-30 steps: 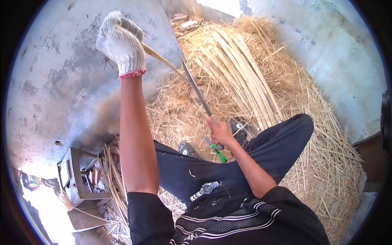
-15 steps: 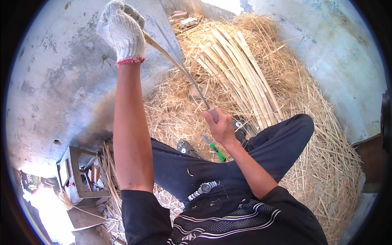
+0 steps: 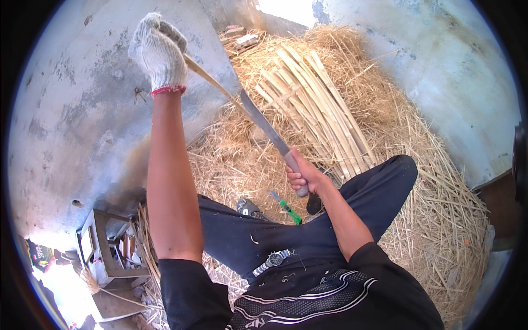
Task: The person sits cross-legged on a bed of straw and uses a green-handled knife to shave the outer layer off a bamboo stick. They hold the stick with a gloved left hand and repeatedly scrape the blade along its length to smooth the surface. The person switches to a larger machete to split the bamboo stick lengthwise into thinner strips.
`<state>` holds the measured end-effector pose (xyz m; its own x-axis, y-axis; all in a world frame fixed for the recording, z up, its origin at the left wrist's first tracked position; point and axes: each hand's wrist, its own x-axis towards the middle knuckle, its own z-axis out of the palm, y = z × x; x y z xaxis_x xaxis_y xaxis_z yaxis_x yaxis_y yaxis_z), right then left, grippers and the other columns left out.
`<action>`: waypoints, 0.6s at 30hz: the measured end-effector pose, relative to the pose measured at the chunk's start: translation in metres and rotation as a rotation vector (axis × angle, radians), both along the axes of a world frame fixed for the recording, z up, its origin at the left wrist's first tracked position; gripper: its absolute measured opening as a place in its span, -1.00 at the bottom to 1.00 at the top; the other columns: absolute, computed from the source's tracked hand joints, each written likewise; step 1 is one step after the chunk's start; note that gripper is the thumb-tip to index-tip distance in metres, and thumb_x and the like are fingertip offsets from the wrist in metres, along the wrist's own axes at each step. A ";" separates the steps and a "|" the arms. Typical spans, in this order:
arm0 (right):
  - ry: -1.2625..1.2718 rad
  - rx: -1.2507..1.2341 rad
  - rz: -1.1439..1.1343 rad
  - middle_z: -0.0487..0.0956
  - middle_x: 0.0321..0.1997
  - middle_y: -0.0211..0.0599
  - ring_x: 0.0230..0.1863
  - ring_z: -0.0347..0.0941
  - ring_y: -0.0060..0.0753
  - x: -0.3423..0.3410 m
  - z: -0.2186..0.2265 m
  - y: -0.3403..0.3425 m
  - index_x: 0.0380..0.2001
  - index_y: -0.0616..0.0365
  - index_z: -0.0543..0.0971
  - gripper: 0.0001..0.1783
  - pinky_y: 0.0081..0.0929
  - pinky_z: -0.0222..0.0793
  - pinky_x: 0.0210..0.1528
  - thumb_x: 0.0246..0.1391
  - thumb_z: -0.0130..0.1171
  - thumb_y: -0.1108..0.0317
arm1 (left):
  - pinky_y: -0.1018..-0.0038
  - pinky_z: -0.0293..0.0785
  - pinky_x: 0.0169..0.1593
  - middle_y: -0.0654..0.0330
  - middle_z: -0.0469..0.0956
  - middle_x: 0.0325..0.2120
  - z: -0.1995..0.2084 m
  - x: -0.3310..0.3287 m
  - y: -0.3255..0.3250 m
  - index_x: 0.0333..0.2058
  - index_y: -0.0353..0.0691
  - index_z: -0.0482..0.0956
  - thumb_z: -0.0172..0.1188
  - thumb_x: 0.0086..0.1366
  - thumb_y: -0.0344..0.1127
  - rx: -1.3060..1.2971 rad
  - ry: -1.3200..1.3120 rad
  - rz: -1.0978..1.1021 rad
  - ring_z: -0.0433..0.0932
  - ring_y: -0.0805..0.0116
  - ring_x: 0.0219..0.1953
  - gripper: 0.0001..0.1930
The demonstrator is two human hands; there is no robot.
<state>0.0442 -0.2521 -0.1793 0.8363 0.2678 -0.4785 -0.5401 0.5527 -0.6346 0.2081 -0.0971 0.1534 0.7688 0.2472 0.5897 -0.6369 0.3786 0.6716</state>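
Observation:
My left hand (image 3: 160, 55), in a white knitted glove with a red cuff, is raised at the upper left. It is closed on a thin bamboo strip (image 3: 208, 77) that slants down to the right. My bare right hand (image 3: 306, 173) grips the wooden handle of a machete (image 3: 265, 124). The long dark blade points up and left, its tip by the strip; whether the two touch I cannot tell. A green utility knife (image 3: 289, 211) lies between my legs, and a metal wristwatch (image 3: 272, 261) rests on my lap.
Split bamboo strips (image 3: 324, 113) lie in a bundle on straw-like shavings (image 3: 423, 220) ahead of me. Concrete walls (image 3: 88, 104) rise left and right. A wooden box-like stand (image 3: 104, 245) with odds and ends is at the lower left.
My right hand has turned the machete, so the blade's broad side shows and its tip is lower along the strip. My gloved left hand sits slightly lower in the picture.

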 end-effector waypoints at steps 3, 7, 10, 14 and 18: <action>-0.042 -0.287 -0.075 0.17 -0.79 -0.62 -0.86 0.06 -0.68 -0.004 0.018 0.007 -0.59 0.00 0.27 -0.31 -0.54 0.20 -0.72 0.15 -0.02 -0.43 | 0.46 0.25 -0.66 0.26 0.33 -0.77 0.003 0.008 -0.003 -0.65 -0.17 0.41 0.06 0.30 -0.33 -0.001 -0.023 -0.013 0.28 0.42 -0.78 -0.70; -0.423 -0.584 -0.296 0.30 -0.78 -0.47 -0.81 0.20 -0.58 -0.002 0.048 0.041 -0.59 0.07 0.35 -0.36 -0.47 0.17 -0.73 0.21 0.03 -0.30 | 0.39 0.26 -0.62 0.23 0.30 -0.78 0.002 0.038 0.005 -0.67 -0.19 0.36 0.08 0.25 -0.32 0.030 -0.021 -0.105 0.30 0.36 -0.75 -0.70; -0.741 -0.891 -0.484 0.34 -0.78 -0.38 -0.77 0.24 -0.58 0.001 0.055 0.056 -0.58 0.15 0.41 -0.40 -0.46 0.17 -0.69 0.22 0.10 -0.20 | 0.39 0.27 -0.60 0.21 0.31 -0.79 0.002 0.035 0.006 -0.68 -0.18 0.33 0.09 0.24 -0.30 0.071 0.008 0.064 0.32 0.33 -0.75 -0.69; -0.574 -1.213 -0.453 0.34 -0.76 -0.23 -0.73 0.28 -0.56 0.005 -0.026 0.059 -0.54 0.26 0.50 -0.38 -0.42 0.21 -0.62 0.22 0.09 -0.17 | 0.40 0.28 -0.60 0.20 0.33 -0.78 0.004 0.054 0.012 -0.69 -0.16 0.33 0.08 0.24 -0.30 0.129 0.017 -0.011 0.36 0.30 -0.73 -0.69; -0.385 -1.354 -0.424 0.36 -0.78 -0.29 -0.79 0.29 -0.49 0.033 -0.096 0.050 -0.53 0.18 0.47 -0.25 -0.38 0.27 -0.64 0.16 -0.05 -0.40 | 0.39 0.25 -0.61 0.23 0.27 -0.80 0.011 0.045 0.010 -0.70 -0.12 0.29 0.05 0.25 -0.30 0.050 -0.027 -0.070 0.30 0.33 -0.76 -0.67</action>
